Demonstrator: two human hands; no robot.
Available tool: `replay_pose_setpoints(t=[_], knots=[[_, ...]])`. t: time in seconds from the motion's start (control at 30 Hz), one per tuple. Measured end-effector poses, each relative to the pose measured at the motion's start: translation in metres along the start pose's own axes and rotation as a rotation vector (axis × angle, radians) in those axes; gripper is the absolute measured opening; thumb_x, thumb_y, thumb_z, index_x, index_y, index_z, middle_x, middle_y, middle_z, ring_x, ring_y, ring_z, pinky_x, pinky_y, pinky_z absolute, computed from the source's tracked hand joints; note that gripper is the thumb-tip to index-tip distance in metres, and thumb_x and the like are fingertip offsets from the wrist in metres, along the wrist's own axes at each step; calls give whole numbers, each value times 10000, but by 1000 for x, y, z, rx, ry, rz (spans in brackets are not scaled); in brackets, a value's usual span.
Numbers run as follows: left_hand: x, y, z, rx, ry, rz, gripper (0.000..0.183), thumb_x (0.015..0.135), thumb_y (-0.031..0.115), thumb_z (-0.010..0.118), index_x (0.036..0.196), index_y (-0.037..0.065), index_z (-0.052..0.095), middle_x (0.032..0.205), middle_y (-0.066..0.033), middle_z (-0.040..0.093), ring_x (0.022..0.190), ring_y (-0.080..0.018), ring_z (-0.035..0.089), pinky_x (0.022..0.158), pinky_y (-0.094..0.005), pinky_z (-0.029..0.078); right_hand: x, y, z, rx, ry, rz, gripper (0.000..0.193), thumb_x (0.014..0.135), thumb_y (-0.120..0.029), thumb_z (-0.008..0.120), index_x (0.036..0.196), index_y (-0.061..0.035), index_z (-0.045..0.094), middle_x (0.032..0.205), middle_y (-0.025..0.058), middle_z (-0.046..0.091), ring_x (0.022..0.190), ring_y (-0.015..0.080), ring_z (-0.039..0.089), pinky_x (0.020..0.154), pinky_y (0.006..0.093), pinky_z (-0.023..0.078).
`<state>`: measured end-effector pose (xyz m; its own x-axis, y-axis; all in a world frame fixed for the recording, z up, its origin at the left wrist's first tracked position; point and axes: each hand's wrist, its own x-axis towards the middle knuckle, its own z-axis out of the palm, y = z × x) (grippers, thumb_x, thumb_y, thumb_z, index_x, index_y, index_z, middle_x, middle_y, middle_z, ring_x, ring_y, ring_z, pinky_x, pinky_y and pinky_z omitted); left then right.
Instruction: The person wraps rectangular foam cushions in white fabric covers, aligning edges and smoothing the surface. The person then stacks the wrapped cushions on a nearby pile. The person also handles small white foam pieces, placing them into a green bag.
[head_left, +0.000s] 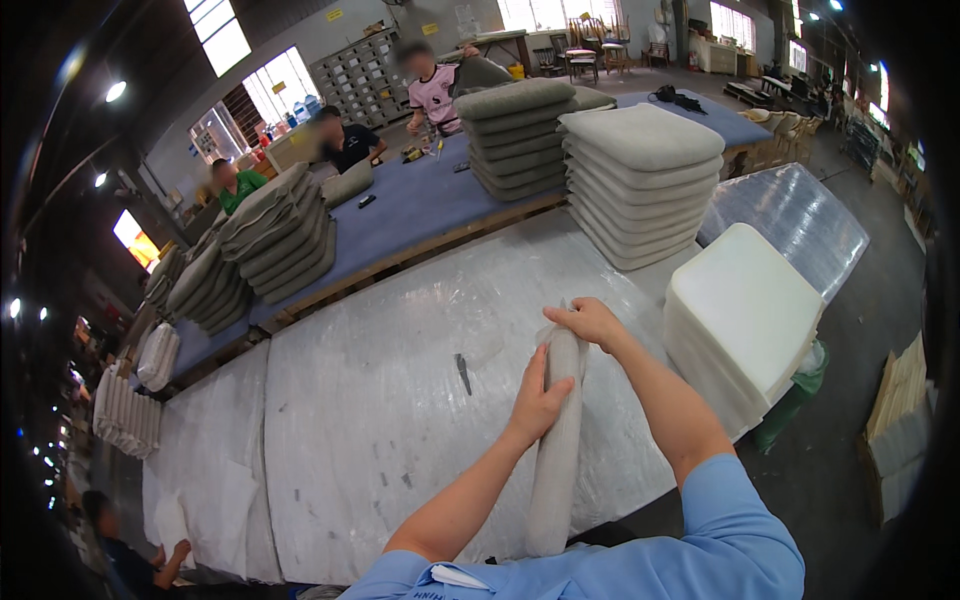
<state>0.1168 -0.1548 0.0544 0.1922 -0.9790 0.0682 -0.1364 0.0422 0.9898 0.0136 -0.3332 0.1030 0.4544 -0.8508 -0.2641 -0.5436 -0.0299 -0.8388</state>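
Note:
A light grey fabric-covered seat cushion (555, 480) stands on its edge in front of me, seen as a long narrow shape on the plastic-covered table. My left hand (541, 402) presses on its side about midway along, the thumb lying across the edge. At the far end, my right hand (588, 323) grips a corner, where a loose bit of fabric sticks up between the fingers. The cushion's broad faces are mostly turned out of sight. A small dark tool (463, 374) lies on the table to the left of my hands.
Pale grey cushions (640, 190) rise in a stack beyond my right hand, with white foam pads (745, 300) nearer at the right. Darker cushions (515, 140) are piled on the blue table (430, 210), where several people work. Another person's hands (172, 560) show at lower left.

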Motion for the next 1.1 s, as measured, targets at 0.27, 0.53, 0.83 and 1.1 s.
replay_pose_setpoints(t=[0.27,0.53,0.83,1.1], knots=[[53,2,-32,-273,-25,-235,949,982,501,651,1640,19,166,1660,-242,273,1539,-313,277,1255,-407,178,6,50,-1,805,-275,-81,533,971,-531,646,1206,-53,670,1177,77,681,1107,220,607,1007,434,458],[110,-12,-75,-276,-276,-378,804,976,608,592,1532,54,422,1315,-82,625,1310,-215,483,1149,-399,293,-5,63,19,1065,-329,-256,307,980,-317,721,1166,-77,676,1121,26,698,1022,151,637,945,345,498],[141,14,-70,-130,-465,-408,492,996,496,644,1270,88,669,1058,-2,700,1036,-137,591,1012,-355,415,-26,66,37,1092,-136,-279,370,1051,-394,602,1213,-70,678,1090,16,693,996,131,625,919,324,498],[150,8,-60,-282,-586,-444,478,976,470,692,1261,88,666,1186,-18,705,1103,-173,629,1021,-349,438,-32,68,37,1130,-117,-278,435,1058,-426,576,1269,-56,666,1166,39,676,1040,150,613,928,333,505]])
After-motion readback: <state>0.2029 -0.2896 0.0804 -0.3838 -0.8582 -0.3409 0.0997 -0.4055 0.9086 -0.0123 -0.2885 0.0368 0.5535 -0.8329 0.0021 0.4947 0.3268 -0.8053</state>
